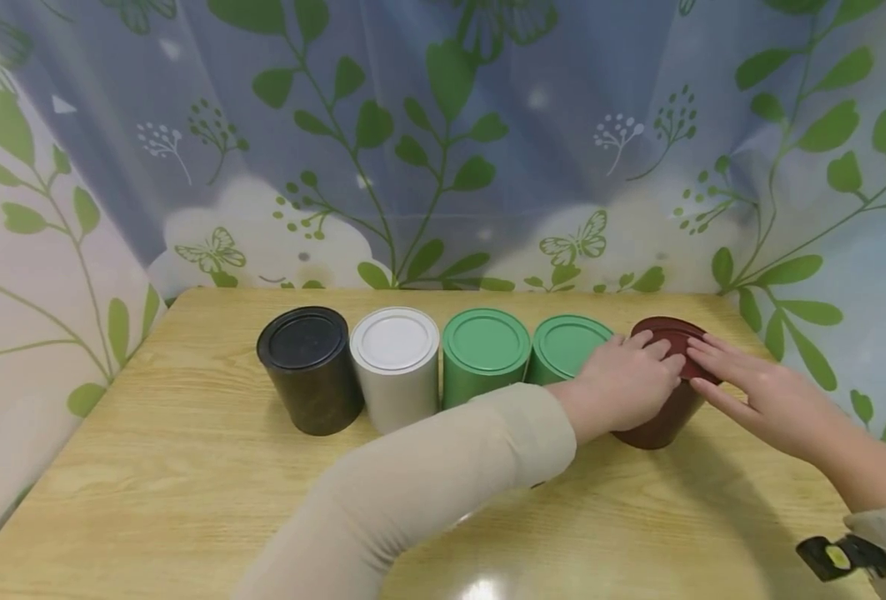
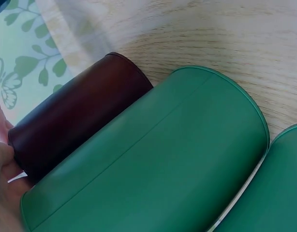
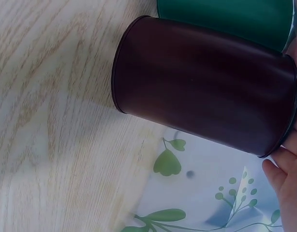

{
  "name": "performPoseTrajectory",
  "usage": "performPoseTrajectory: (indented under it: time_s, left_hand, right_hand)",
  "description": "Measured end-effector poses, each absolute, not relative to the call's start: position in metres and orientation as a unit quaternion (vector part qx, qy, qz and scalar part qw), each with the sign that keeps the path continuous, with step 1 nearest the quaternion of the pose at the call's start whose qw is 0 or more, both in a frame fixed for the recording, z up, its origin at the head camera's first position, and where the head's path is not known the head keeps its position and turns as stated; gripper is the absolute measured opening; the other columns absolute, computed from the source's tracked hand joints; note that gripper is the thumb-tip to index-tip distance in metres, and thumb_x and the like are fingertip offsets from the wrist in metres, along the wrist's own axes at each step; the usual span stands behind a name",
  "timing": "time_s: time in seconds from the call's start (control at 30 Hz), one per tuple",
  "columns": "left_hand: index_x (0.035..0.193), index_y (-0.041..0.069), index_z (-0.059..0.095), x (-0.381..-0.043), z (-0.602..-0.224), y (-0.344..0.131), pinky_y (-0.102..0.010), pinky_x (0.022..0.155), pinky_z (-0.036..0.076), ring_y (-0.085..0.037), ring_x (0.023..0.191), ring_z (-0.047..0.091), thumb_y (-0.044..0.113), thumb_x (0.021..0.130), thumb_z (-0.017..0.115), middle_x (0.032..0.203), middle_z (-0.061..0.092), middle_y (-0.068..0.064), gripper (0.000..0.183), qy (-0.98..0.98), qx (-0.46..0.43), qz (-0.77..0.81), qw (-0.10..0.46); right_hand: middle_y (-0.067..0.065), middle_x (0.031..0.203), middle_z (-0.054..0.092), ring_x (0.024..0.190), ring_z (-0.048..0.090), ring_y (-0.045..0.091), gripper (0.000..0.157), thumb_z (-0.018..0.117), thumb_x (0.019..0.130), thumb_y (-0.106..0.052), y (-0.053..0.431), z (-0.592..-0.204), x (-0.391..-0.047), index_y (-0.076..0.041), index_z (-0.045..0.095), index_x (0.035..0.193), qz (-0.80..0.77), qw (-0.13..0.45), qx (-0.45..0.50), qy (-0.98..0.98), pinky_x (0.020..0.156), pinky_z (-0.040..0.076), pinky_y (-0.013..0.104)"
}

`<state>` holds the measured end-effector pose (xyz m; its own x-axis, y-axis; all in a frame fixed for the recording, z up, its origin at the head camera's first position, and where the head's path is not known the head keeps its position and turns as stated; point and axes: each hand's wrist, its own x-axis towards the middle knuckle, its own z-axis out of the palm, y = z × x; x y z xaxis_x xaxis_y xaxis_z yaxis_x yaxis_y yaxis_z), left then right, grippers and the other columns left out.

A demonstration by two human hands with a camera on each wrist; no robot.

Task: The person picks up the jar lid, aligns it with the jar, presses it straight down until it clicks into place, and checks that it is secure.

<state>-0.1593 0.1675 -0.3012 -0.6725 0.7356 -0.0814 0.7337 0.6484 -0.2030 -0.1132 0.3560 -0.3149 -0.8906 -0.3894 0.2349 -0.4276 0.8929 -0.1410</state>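
Note:
A dark red lidded canister [image 1: 663, 412] stands at the right end of a row on the table. My left hand [image 1: 623, 379] reaches across to it, fingertips resting on its lid. From the right, my right hand [image 1: 780, 400] touches the same lid near the rim with extended fingers. The left wrist view has a thumb at the rim of the dark red canister [image 2: 81, 113], beside a green canister [image 2: 153, 154]. In the right wrist view, fingers lie against the lid end of the dark red canister [image 3: 201, 87]; its lid top is hidden there.
Left of the dark red canister stand a green canister [image 1: 570, 343], another green canister [image 1: 486, 342], a white canister [image 1: 396, 375] and a black canister [image 1: 311, 375]. The wooden table [image 1: 150, 475] meets a leaf-patterned curtain [image 1: 443, 167] at the back.

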Motion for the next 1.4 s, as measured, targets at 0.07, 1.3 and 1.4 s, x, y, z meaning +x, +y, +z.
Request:
performPoseTrajectory:
  time_s: [0.07, 1.3, 1.4]
  left_hand:
    - [0.145, 0.037, 0.028, -0.159, -0.301, 0.167, -0.031, 0.109, 0.023, -0.008, 0.136, 0.020, 0.045, 0.101, 0.020, 0.147, 0.028, 0.016, 0.046, -0.908, -0.403, 0.113, 0.007]
    - [0.148, 0.035, 0.019, -0.160, -0.303, 0.169, -0.030, 0.112, 0.012, -0.009, 0.139, 0.013, 0.041, 0.102, 0.025, 0.151, 0.019, 0.014, 0.047, -0.907, -0.396, 0.145, -0.016]
    - [0.148, 0.034, 0.022, -0.161, -0.303, 0.168, -0.030, 0.112, 0.013, -0.010, 0.139, 0.015, 0.039, 0.102, 0.025, 0.151, 0.022, 0.013, 0.046, -0.906, -0.397, 0.144, -0.005]
  right_hand:
    - [0.020, 0.141, 0.040, 0.118, 0.044, 0.047, 0.050, 0.057, 0.094, -0.027, 0.355, -0.314, -0.115, -0.009, 0.046, 0.139, 0.098, 0.099, 0.210, -0.968, 0.085, 0.037, 0.061]
    - [0.029, 0.149, 0.010, 0.137, 0.005, 0.044, 0.057, 0.037, 0.102, -0.027, 0.353, -0.302, -0.128, 0.009, 0.021, 0.143, 0.135, -0.085, 0.186, -0.969, 0.104, -0.004, 0.062]
    - [0.030, 0.149, 0.009, 0.137, 0.005, 0.042, 0.056, 0.036, 0.103, -0.026, 0.349, -0.303, -0.129, 0.009, 0.020, 0.144, 0.123, -0.079, 0.190, -0.971, 0.104, -0.002, 0.063]
